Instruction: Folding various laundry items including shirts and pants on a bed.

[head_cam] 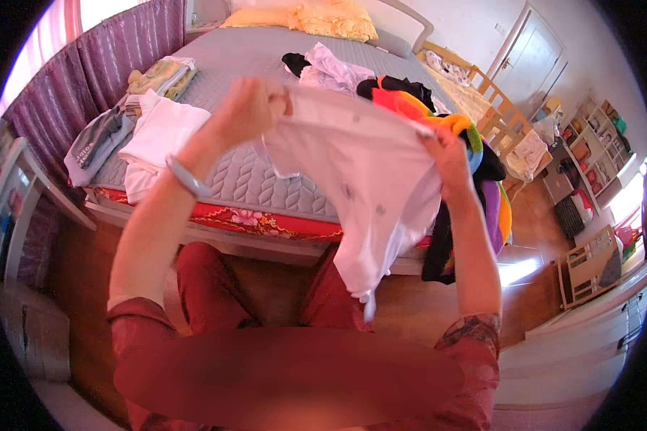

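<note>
A pale garment with small dark spots [356,161] hangs stretched between my two hands, above the near edge of the bed. My left hand [256,110] grips its upper left corner, and my right hand [446,156] pinches the upper right end of the same edge. The cloth droops to a narrow point over my right knee; motion blurs it, so its exact kind is unclear. Behind it, a heap of colourful plush-like cloth [410,105] and black cloth lies near my right hand. A folded white garment [162,134] rests on the bed left of my left forearm.
Folded clothes [100,143] line the left side of the grey quilted mattress [232,51]. Loose lilac clothing [337,70] lies mid-bed, with yellow pillows [329,19] at the headboard. A wooden cot [490,97] adjoins the right side. A white frame [24,183] stands at left.
</note>
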The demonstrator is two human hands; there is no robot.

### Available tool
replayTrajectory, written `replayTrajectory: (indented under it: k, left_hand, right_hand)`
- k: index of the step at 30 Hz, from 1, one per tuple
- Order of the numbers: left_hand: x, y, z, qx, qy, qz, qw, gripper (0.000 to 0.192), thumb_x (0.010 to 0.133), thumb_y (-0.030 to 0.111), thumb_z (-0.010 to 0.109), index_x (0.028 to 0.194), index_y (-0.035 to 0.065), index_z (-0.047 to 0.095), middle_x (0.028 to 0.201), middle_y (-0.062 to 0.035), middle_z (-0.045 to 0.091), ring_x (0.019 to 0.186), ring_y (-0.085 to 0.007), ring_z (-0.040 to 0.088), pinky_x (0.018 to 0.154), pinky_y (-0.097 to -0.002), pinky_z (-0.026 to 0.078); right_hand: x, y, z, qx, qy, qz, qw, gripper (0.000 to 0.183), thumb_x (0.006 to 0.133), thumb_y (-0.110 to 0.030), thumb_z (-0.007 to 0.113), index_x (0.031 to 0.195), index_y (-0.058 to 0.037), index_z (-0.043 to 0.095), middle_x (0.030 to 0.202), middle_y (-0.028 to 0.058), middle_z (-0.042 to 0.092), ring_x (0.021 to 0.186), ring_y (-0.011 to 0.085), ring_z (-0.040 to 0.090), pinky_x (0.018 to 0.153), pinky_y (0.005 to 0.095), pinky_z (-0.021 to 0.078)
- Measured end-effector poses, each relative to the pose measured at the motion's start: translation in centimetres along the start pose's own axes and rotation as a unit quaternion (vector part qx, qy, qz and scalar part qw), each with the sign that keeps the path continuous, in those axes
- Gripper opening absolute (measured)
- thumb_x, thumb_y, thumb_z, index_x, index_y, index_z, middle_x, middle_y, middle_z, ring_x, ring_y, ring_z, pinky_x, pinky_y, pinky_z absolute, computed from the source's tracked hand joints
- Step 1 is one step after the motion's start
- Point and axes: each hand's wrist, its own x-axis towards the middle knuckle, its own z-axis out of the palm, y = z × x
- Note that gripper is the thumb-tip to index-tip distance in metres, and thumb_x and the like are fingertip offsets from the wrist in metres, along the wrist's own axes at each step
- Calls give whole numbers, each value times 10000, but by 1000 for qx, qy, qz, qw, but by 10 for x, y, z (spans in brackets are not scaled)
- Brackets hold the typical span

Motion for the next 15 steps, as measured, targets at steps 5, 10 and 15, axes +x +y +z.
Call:
replayTrajectory:
  k: [5, 10, 15]
  left_hand:
    - [34, 5, -88, -158, 5, 26, 987, 160, 735, 146, 556, 790, 14, 628, 742, 1, 593, 685, -102, 528, 630, -251, 443]
    - [28, 45, -147, -188, 8, -21, 982, 236, 782, 186, 583, 944, 17, 604, 845, -12, 592, 771, -106, 546, 727, -236, 446]
    - [19, 48, -187, 86, -14, 27, 996, 339, 728, 194, 637, 1004, 4, 583, 896, -17, 587, 819, -99, 533, 778, -233, 425]
  right_hand:
    - [40, -64, -9, 135, -178, -40, 974, 299, 786, -238, 643, 986, -21, 598, 835, -7, 607, 740, 61, 556, 699, 209, 443]
    - [85, -96, -28, -176, -33, -198, 964, 311, 790, -299, 641, 927, -21, 626, 752, 23, 616, 688, 86, 555, 654, 248, 453]
    - [99, -117, -27, -223, 142, -293, 919, 266, 834, -293, 592, 875, -31, 618, 660, 8, 579, 602, 100, 500, 588, 274, 423]
